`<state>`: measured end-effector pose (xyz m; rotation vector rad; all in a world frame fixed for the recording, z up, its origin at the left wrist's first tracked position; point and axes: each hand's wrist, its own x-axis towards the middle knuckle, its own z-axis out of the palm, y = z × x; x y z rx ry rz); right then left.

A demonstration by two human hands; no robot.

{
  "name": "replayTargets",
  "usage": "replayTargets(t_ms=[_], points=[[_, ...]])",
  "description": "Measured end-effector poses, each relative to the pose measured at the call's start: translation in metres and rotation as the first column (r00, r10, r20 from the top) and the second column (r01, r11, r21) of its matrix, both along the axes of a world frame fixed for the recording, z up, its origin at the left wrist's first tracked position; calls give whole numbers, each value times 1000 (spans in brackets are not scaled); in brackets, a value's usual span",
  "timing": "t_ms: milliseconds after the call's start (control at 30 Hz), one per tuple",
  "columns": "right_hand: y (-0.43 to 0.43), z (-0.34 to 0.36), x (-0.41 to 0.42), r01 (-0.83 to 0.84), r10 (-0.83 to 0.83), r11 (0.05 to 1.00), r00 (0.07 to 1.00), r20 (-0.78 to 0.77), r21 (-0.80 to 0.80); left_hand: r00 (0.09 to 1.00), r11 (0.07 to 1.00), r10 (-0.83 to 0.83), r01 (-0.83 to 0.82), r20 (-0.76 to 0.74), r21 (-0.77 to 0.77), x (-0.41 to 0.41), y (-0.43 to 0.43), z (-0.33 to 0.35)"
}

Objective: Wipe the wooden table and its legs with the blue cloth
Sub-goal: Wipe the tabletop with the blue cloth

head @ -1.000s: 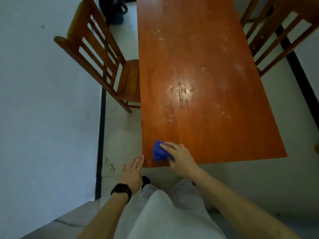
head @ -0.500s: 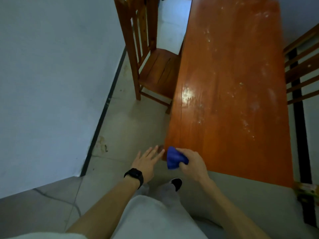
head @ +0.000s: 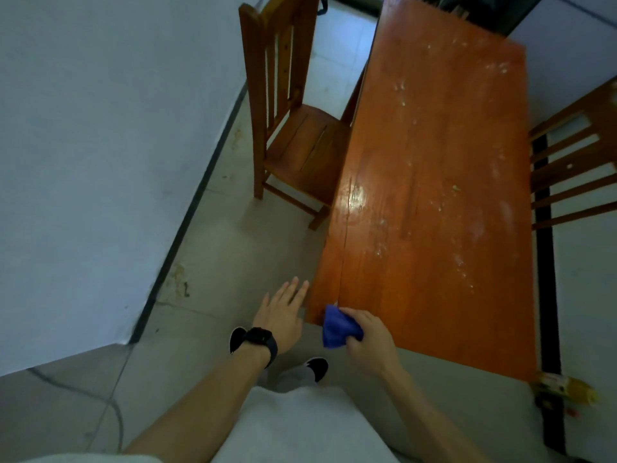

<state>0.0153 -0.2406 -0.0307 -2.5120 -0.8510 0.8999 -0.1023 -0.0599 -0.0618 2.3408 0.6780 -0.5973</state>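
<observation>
The wall (head: pixel 100 145) fills the frame from 8 to 11 o'clock; a dark baseboard strip (head: pixel 197 192) runs diagonally along its foot. The floor (head: pixel 213 262) is pale tile with a stain near the baseboard at about 8 o'clock from centre.

The left hand (head: pixel 278 315) is spread wide and flat, fingers extended toward 1 o'clock, holding nothing. It hovers over the floor just beside the near-left corner of the counter; contact with the corner cannot be determined. A black watch (head: pixel 262 342) sits on the left wrist. A black shoe (head: pixel 317 367) shows below the hands at 6 o'clock.

A chair (head: pixel 300 145) stands at 12 o'clock, its seat tucked partly under the left edge of the counter.

The cloth (head: pixel 335 327), blue and bunched, lies at the near-left corner of the counter, touching its near edge. The right hand (head: pixel 370 339) is closed around the cloth, gripping it from the 3 o'clock side.

The counter (head: pixel 434 195) is an orange-brown wooden top running from 6 toward 1 o'clock. White specks and smears mark its surface, and a glossy reflection lies near its left edge. A crack line runs along the left side toward the cloth.

A second chair (head: pixel 574 168) stands at 3 o'clock, its slatted back against the right edge of the counter. A blurred yellowish item (head: pixel 564 390) lies on the floor at 4 o'clock; its nature cannot be determined.
</observation>
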Motion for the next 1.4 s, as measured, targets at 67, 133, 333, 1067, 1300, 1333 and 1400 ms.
replayTargets(t_ms=[67,133,333,1067,1300,1333,1400], points=[[13,6,24,92,-93,994,995,24,64,1000,999,-6,5,20,39,13,2,2],[29,8,45,163,-171,981,982,74,108,999,996,-43,41,24,77,29,4,3],[89,-17,80,-150,120,987,933,338,62,996,985,-84,89,-41,146,62,1,0],[-41,-51,182,-349,322,937,854,408,-9,988,968,69,-33,-137,249,166,-81,-7],[-165,-33,288,598,-507,794,751,423,-112,973,969,28,30,-229,244,172,-86,1],[-166,-31,289,679,-595,728,694,406,-94,971,969,21,39,-238,245,172,-85,3],[-150,-27,275,681,-615,733,671,414,-14,965,964,4,66,-260,257,172,-84,5]])
